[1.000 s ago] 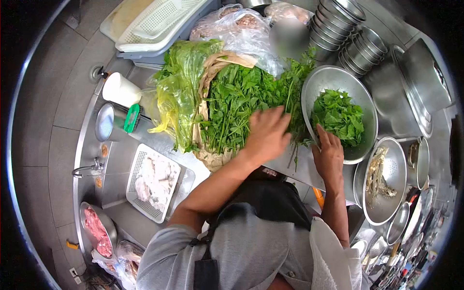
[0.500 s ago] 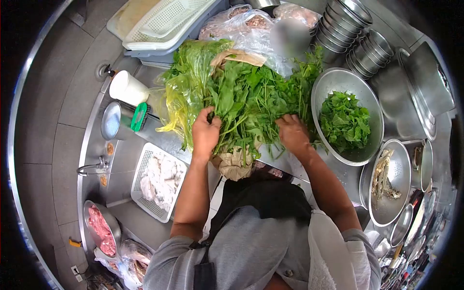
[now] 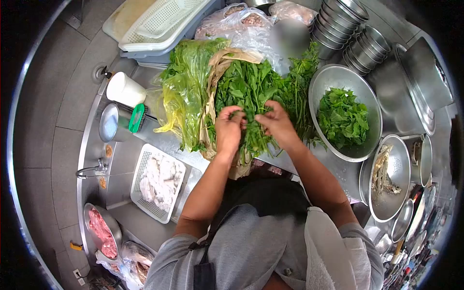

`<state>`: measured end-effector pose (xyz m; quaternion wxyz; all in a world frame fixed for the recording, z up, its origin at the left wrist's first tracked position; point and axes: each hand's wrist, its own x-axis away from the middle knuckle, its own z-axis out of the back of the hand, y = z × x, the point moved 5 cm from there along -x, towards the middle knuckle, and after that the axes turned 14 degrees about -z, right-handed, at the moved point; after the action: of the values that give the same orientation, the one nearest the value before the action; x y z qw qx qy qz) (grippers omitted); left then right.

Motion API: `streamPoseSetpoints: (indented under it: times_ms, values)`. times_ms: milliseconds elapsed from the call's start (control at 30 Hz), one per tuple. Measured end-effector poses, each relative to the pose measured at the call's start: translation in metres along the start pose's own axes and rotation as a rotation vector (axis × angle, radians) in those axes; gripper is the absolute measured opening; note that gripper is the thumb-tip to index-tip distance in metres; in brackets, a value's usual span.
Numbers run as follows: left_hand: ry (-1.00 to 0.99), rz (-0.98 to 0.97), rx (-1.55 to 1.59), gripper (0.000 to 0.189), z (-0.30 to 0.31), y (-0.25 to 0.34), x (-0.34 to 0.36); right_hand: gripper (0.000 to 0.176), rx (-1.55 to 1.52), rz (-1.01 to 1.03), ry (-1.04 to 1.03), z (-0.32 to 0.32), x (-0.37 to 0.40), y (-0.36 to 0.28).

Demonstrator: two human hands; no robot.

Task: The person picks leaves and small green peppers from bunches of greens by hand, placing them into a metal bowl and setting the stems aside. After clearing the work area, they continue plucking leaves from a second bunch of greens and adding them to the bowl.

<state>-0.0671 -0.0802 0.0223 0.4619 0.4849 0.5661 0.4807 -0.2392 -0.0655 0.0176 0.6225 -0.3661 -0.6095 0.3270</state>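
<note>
A heap of leafy green stems (image 3: 249, 87) lies on brown paper (image 3: 212, 87) at the middle of the metal counter. Both hands are at the near part of the heap, a short way apart. My left hand (image 3: 229, 126) has its fingers curled at the stems, partly blurred. My right hand (image 3: 278, 123) reaches in from the right with bent fingers and thumb against the leaves; what lies between the fingertips is too blurred to tell. A yellowish plastic bag with more greens (image 3: 186, 96) lies to the left. Picked leaves (image 3: 343, 117) fill part of a big steel bowl (image 3: 369, 145) on the right.
Left are a white tub (image 3: 124, 89), a green-backed brush (image 3: 137, 117) and a faucet (image 3: 92, 169) by the sink, with a white basket (image 3: 166, 215) of pale pieces. Stacked steel containers (image 3: 338, 24) stand behind right. A colander (image 3: 398, 169) sits beyond the bowl.
My left hand has moved right and my right hand has moved left, so they are closer together. The greens are gathered more narrowly, and more brown paper shows on their left.
</note>
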Motion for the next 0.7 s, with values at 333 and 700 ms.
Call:
streamPoseSetpoints:
  times_ms: [333,700]
  values:
    - [-0.165,-0.736,-1.11,0.05,0.016,0.041,0.022,0.033,-0.289,-0.016,0.061,0.055,0.028,-0.046]
    - [-0.498,-0.047,0.174,0.038,-0.07,0.067,0.046,0.032,-0.586,0.141,-0.021,0.046,0.102,-0.07]
